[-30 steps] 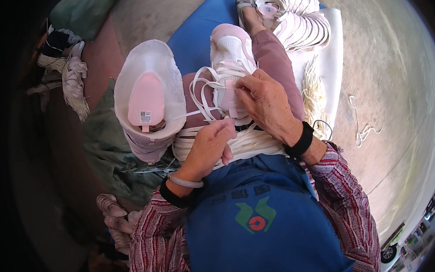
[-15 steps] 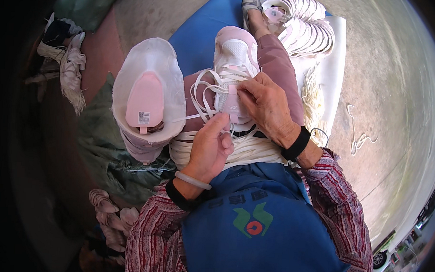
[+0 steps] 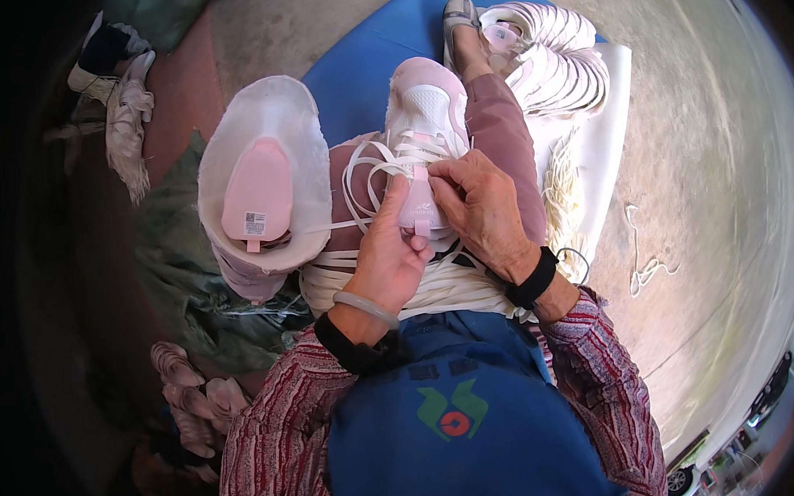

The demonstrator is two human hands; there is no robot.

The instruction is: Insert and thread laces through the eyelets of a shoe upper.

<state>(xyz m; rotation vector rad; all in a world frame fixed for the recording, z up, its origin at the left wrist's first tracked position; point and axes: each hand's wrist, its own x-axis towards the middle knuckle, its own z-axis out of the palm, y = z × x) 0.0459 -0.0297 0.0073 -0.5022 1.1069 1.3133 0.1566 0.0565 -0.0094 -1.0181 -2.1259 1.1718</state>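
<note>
- Upper (image 3: 426, 127): lying on the lap (image 3: 340, 189), toe pointing away, between both hands.
- Laces (image 3: 351, 172): looping loose off its left side.
- Left hand (image 3: 388, 256): curled by the near end of the tongue (image 3: 420, 212), thumb along the left edge; firmness of hold, cannot tell.
- Right hand (image 3: 486, 203): thumb and forefinger pressed together at the tongue's right edge; pinching lace or upper, cannot tell.
- Just beside, to the left: other upper (image 3: 262, 108), with a pink insole (image 3: 257, 195) inside.
- Nearer the body: lace bundle (image 3: 452, 285) across the lap.
- Step in hand, apparently: lace work near the tongue.
- Next move: seems to call for a steady tongue, a sure pinch, and loops clear of the fingers.
</note>
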